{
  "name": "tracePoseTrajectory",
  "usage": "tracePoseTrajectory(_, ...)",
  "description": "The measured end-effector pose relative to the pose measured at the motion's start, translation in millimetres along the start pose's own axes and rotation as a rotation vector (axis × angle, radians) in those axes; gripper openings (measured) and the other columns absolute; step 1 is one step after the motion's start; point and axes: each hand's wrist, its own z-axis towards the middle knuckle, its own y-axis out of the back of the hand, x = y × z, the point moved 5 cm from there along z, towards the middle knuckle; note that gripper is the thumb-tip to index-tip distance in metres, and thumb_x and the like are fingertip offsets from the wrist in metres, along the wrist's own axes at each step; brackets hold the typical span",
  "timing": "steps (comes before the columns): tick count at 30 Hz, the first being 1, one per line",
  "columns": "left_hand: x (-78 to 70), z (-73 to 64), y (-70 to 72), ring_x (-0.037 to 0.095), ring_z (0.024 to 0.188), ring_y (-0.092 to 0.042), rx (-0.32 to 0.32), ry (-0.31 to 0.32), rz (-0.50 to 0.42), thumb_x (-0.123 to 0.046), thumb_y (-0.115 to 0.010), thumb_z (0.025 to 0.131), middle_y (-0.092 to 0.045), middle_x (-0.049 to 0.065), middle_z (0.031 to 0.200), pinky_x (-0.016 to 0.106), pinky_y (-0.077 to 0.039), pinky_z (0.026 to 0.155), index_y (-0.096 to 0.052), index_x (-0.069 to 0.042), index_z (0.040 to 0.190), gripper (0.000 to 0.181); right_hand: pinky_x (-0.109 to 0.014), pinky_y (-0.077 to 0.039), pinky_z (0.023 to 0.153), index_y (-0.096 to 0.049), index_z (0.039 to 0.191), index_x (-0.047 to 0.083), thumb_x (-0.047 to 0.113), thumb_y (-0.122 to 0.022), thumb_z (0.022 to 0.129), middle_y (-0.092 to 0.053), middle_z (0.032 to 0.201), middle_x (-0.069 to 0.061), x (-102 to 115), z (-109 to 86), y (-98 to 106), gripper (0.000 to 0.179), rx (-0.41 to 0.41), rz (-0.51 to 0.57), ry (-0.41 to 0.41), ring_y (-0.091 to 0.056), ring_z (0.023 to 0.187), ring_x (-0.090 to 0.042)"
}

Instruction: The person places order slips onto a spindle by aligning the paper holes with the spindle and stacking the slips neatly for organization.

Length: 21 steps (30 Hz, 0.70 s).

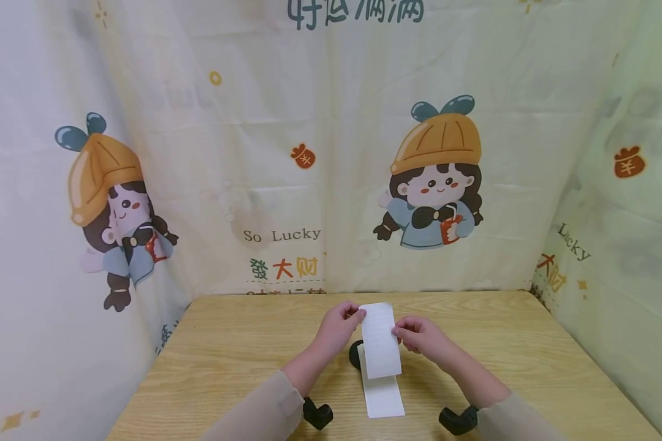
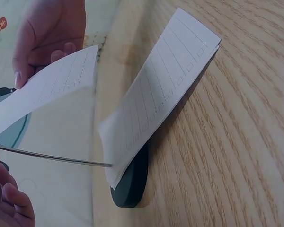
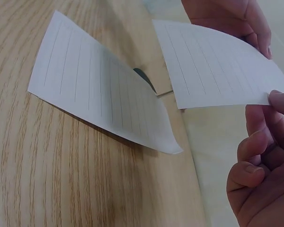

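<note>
A white lined paper slip [image 1: 380, 343] is held up above the table between both hands. My left hand [image 1: 338, 327] pinches its upper left corner. On the right edge, the thumb and fingers of my right hand [image 1: 423, 335] pinch the paper. Below it, a small stack of similar slips [image 2: 156, 94] is stuck on the thin metal rod [image 2: 52, 157] of a bill spike, whose dark base [image 2: 132, 187] rests on the table. The rod runs up toward the held slip; whether it pierces that slip I cannot tell, as its tip is hidden.
The wooden table [image 1: 243, 349] reaches back to a cream curtain [image 1: 342, 184] printed with cartoon figures, which also hangs at both sides. Black wrist mounts [image 1: 317, 414] show below the forearms, near the beige sleeves [image 1: 265, 410].
</note>
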Motion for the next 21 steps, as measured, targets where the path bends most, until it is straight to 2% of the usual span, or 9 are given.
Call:
tracePoseTrajectory(8, 2.9, 1.9, -0.8, 0.018, 0.078, -0.054, 0.011, 0.03, -0.062, -0.037, -0.059, 0.1, -0.064, 0.012, 0.093, 0.033, -0.042, 0.066, -0.067, -0.013, 0.095, 0.026, -0.033, -0.043, 0.064, -0.063, 0.106, 0.002, 0.024, -0.06, 0.1, -0.058, 0.082, -0.009, 1.9, 1.2, -0.4, 0.023, -0.02, 0.019, -0.017, -0.048, 0.067, -0.019)
tracePoseTrajectory(15, 0.7, 1.4, -2.3, 0.017, 0.078, -0.056, 0.005, 0.0, -0.008, -0.035, -0.066, 0.096, -0.059, 0.001, 0.086, 0.032, -0.046, 0.068, -0.066, -0.013, 0.095, 0.022, -0.033, -0.043, 0.063, -0.063, 0.105, 0.001, 0.024, -0.061, 0.099, -0.057, 0.08, -0.01, 3.7, 1.3, -0.7, 0.023, -0.019, 0.027, -0.012, -0.047, 0.065, -0.018)
tracePoseTrajectory(21, -1.0, 1.1, -1.8, 0.016, 0.079, -0.056, 0.001, 0.002, 0.003, -0.034, -0.065, 0.096, -0.06, 0.0, 0.088, 0.031, -0.046, 0.069, -0.066, -0.013, 0.096, 0.021, -0.032, -0.042, 0.061, -0.063, 0.106, 0.002, 0.023, -0.06, 0.1, -0.057, 0.079, -0.008, 0.6, 2.6, -1.5, 0.023, -0.017, 0.022, -0.005, -0.047, 0.065, -0.019)
